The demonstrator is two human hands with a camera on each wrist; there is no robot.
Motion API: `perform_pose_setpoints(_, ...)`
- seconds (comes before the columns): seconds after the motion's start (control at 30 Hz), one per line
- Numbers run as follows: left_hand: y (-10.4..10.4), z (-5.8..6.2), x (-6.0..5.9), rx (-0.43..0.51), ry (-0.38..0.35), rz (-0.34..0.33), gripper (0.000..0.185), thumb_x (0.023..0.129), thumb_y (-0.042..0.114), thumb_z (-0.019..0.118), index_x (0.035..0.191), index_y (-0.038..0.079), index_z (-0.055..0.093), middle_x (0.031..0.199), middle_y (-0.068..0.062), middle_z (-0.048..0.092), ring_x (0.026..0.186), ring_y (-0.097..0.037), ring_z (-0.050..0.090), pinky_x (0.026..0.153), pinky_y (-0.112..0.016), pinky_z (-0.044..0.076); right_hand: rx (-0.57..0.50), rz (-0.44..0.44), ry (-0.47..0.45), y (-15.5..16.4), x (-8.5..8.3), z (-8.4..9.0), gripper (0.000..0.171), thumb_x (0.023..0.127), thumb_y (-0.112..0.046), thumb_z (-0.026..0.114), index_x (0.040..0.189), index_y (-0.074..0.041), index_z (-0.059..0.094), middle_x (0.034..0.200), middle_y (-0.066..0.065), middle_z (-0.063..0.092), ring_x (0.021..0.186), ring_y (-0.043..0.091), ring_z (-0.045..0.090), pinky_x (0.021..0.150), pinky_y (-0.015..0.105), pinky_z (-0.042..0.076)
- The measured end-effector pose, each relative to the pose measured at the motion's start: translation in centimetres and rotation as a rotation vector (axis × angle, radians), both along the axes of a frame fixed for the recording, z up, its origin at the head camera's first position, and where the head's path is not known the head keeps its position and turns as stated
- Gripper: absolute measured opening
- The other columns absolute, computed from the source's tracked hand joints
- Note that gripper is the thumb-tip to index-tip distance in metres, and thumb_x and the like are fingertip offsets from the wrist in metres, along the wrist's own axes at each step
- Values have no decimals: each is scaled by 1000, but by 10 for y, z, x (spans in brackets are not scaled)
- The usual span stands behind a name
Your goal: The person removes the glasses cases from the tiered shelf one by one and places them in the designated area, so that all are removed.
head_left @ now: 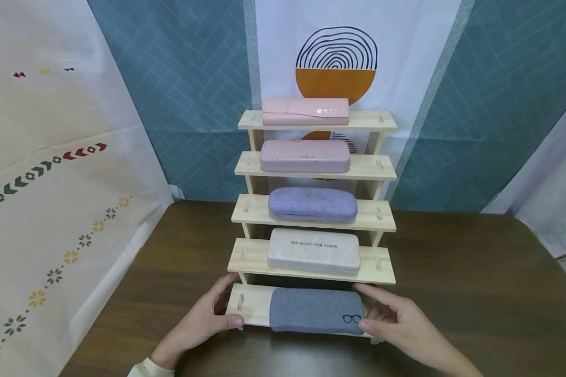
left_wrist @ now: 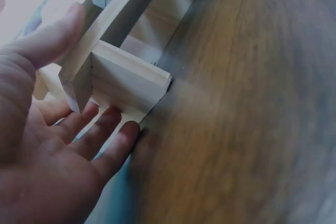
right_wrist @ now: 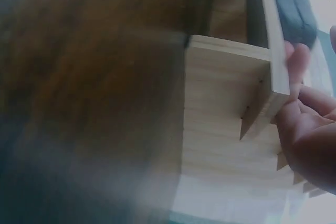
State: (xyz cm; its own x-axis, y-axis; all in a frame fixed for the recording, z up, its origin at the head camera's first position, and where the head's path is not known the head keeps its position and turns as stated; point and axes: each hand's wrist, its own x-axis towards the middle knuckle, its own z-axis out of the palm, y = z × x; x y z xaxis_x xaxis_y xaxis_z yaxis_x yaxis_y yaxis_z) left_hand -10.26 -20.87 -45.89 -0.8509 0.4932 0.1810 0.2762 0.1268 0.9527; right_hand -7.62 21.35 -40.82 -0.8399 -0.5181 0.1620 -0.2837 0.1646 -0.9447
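Five cases (head_left: 315, 311) sit stacked on rack (head_left: 379, 263) steps, hands flanking the lowest.

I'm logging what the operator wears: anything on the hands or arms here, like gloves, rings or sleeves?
Both hands, left hand and right hand, are bare: no gloves, rings or watch visible. A cream sleeve cuff shows at the left wrist; the right forearm shows no sleeve.
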Motion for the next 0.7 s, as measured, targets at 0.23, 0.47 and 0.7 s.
perform_pose_setpoints(0.23,-4,-1,-1,-24,74,10,76,83,-1,81,148,4,42,139,-18,42,113,-24,56,95,-34,49,275,-125,138,-13,6,-2,78,85,-27,84,151,-7,46,100,-4,62,80,9,57,62,26,48)
perform_pose_setpoints(0.47,-6,0,2,-20,44,-26,79,82,-2,81,148,2,38,142,-21,39,117,-25,53,97,-32,46,568,-212,200,-26,13,2,93,79,-36,88,156,-18,39,146,4,50,123,24,52,93,49,47)
perform_pose_setpoints(0.7,-7,-3,3,-51,20,-28,81,83,1,81,151,7,37,144,-18,38,125,-25,47,102,-28,40,603,-268,294,-34,14,2,97,72,-33,92,153,-14,43,136,-5,54,108,13,54,88,40,49)
